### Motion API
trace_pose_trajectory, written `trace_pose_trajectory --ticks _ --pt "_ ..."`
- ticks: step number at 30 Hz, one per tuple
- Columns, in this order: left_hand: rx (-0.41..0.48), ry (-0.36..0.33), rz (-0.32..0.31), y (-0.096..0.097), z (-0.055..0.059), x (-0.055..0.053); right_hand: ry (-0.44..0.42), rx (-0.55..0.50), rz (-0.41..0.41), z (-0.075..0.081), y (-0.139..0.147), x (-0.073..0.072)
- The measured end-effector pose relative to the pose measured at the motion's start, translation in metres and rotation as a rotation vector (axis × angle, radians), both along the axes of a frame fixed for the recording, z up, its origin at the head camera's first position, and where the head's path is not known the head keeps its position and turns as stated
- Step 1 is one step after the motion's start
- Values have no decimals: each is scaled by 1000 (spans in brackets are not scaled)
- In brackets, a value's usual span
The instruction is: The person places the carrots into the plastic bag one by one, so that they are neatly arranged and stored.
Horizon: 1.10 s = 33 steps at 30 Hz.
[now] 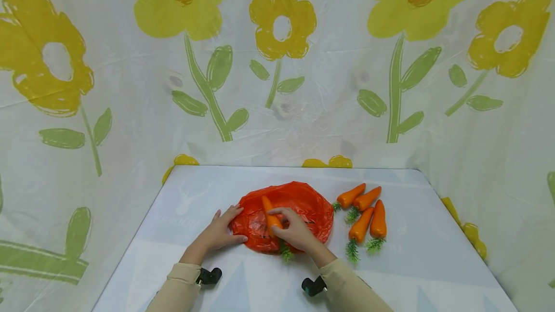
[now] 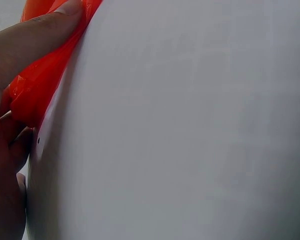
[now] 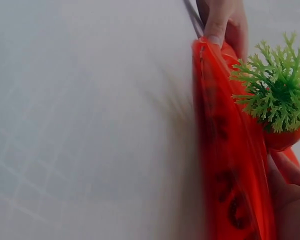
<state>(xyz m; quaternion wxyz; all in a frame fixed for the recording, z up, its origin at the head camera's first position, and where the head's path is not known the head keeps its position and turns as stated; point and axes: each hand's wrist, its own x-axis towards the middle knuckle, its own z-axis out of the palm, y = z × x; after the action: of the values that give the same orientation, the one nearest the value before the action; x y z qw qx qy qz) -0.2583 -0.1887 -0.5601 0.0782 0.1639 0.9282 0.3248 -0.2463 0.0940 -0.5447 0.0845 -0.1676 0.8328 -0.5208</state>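
A red plastic bag [image 1: 310, 201] lies spread on the table. My left hand [image 1: 220, 233] holds its left edge, the thumb on the bag and the other fingers spread along the far side. In the left wrist view, the thumb [image 2: 40, 42] presses the bag's red film [image 2: 45, 85]. Over the bag, my right hand [image 1: 297, 231] grips an orange toy carrot [image 1: 267, 204] from the right. The carrot's tip points away from me, and its green leafy top [image 3: 277, 92] hangs towards the near side. Dark print [image 3: 232, 210] shows on the bag.
Several more carrots lie right of the bag, among them a far one [image 1: 352, 195] and a near right one [image 1: 378, 220], leaves towards me. The white table [image 1: 416, 264] has a flower-printed curtain [image 1: 329, 85] behind it and at both sides.
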Motion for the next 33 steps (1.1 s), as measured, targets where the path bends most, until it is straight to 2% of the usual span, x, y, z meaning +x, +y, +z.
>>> trace_pose_trajectory --ticks 15,24,33 --pt "-1 -22 30 1 4 1 -30 21 -34 -3 -16 -1" --pt "-5 -5 17 0 1 1 -45 -3 -38 -6 -21 -4" --pt "-5 18 -16 -1 -2 0 -17 30 -54 -13 -26 -9"
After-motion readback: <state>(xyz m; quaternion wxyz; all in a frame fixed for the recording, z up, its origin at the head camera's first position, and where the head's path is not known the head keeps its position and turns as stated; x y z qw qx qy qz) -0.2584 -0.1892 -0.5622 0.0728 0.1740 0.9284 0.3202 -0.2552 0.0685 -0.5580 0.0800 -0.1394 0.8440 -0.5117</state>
